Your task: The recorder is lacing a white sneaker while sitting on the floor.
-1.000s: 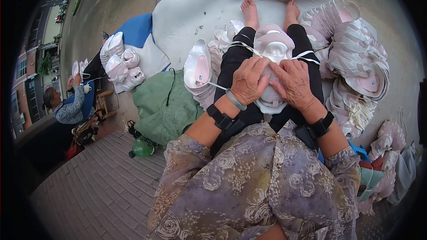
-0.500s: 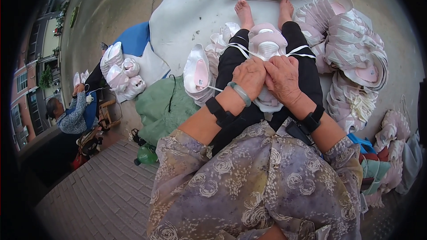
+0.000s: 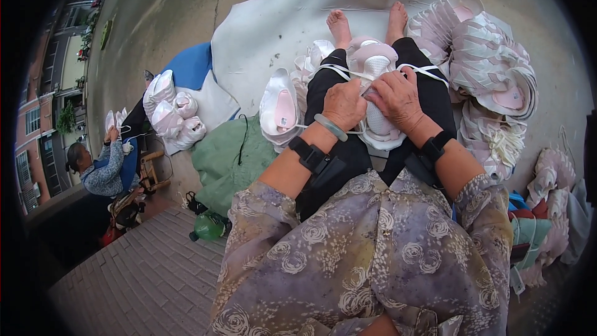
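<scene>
On my lap, between my thighs, lies a pink-and-white shoe upper (image 3: 380,126). A white shoelace (image 3: 430,70) loops out from both sides of it across my black trousers. My left hand (image 3: 344,107) is closed in a pinch on the lace at the upper's left edge. Over its middle, my right hand (image 3: 396,98) bends its fingers inward, also pinching the lace. A stretch of lace passes under my left wrist. Close by on the left, another white shoe upper (image 3: 278,107) with a pink insole stands beside my thigh.
Stacked shoe uppers (image 3: 491,65) curve along my right side, with a bundle of cream laces (image 3: 507,143) below. A white sheet (image 3: 261,31) lies under my feet. To the left are a green cloth (image 3: 227,165), a green bottle (image 3: 208,227) and a seated co-worker (image 3: 102,171) handling a shoe.
My hands were close together over the upper; now they are slightly apart, the left one lower and to the left. The view has shifted a little.
</scene>
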The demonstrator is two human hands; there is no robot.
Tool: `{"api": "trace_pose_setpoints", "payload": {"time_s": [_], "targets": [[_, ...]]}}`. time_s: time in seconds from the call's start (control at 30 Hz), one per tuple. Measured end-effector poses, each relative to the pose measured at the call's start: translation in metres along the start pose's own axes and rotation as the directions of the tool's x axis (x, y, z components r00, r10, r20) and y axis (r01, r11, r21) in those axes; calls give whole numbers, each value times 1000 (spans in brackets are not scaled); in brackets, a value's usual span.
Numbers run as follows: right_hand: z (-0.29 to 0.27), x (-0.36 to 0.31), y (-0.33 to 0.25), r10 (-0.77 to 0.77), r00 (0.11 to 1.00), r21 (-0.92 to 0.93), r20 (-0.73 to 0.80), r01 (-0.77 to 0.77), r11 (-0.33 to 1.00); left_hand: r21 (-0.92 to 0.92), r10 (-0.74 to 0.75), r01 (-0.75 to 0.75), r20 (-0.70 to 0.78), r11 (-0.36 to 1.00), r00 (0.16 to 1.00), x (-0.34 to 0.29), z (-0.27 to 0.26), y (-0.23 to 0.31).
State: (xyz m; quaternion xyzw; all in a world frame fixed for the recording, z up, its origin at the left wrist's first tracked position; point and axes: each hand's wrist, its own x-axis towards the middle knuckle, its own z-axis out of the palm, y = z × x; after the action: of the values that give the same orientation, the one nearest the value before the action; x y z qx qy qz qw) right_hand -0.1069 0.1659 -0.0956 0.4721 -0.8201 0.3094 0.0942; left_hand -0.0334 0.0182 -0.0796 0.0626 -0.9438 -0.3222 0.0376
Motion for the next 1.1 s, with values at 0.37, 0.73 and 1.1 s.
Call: {"api": "trace_pose_setpoints", "payload": {"time_s": [0.37, 0.73, 1.1], "targets": [[-3, 6, -21, -24, 1000, -98, -14, 22, 995, -150, 84, -93, -64, 984, 994, -2, 3, -11], [-28, 12, -52, -186, 933, -322, 309, 287, 902, -94, -21, 9, -133, 996, 991, -11, 3, -11], [-212, -337, 80, 754, 612, -386, 237, -653, 652, 153, 16, 28, -282, 988, 959, -33, 13, -7]]}}
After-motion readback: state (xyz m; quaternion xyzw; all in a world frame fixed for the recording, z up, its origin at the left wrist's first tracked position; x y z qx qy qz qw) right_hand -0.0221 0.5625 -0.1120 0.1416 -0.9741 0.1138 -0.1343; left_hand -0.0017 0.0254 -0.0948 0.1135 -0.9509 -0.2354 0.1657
